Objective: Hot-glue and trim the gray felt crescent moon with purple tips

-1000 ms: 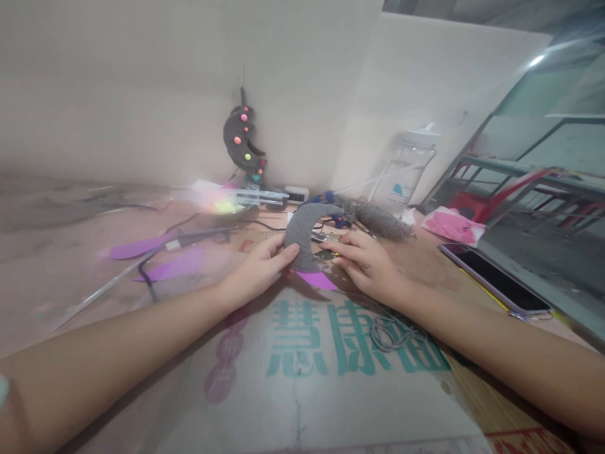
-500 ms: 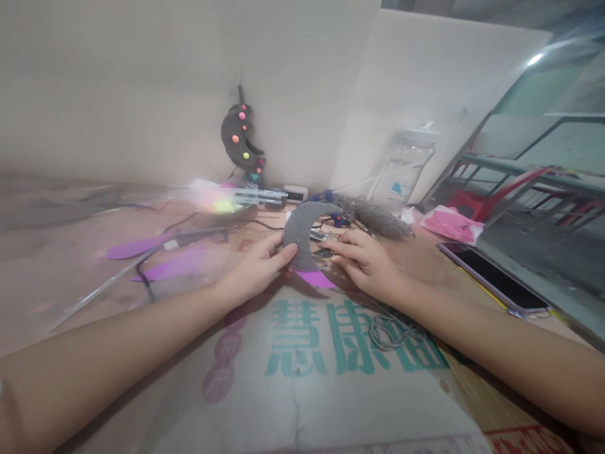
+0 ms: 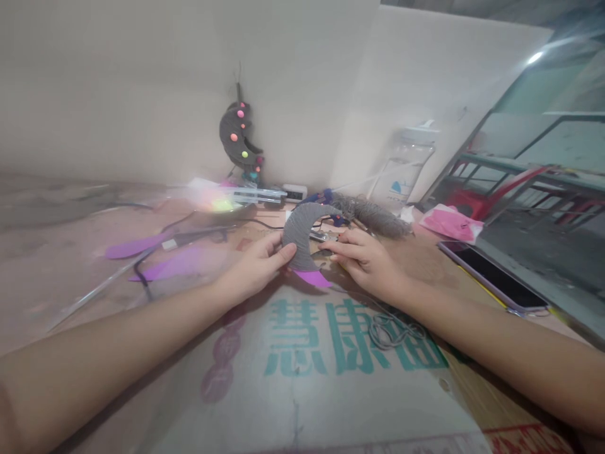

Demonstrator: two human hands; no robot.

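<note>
A crescent moon shape (image 3: 299, 243) wound with grey yarn is upright in my left hand (image 3: 265, 261). Its lower tip shows bare purple. My left thumb lies on the front of the outer curve, and the other fingers are behind it. My right hand (image 3: 366, 261) is at the crescent's inner side, with thumb and fingers drawn together; what sits between them is too small to make out. From near the purple tip a thin grey strand of yarn (image 3: 392, 331) runs under my right wrist to a loose coil on the printed sheet (image 3: 302, 403).
A decorated dark crescent (image 3: 231, 135) with coloured balls hangs at the wall. Behind my hands are a grey yarn bundle (image 3: 378, 217) and a clear bottle (image 3: 404, 164). Purple pieces (image 3: 165, 265) lie left; a phone (image 3: 494, 274) and a pink packet (image 3: 451, 224) lie right.
The crescent and my left hand have shifted very slightly left. My right hand keeps nearly the same place and closed shape.
</note>
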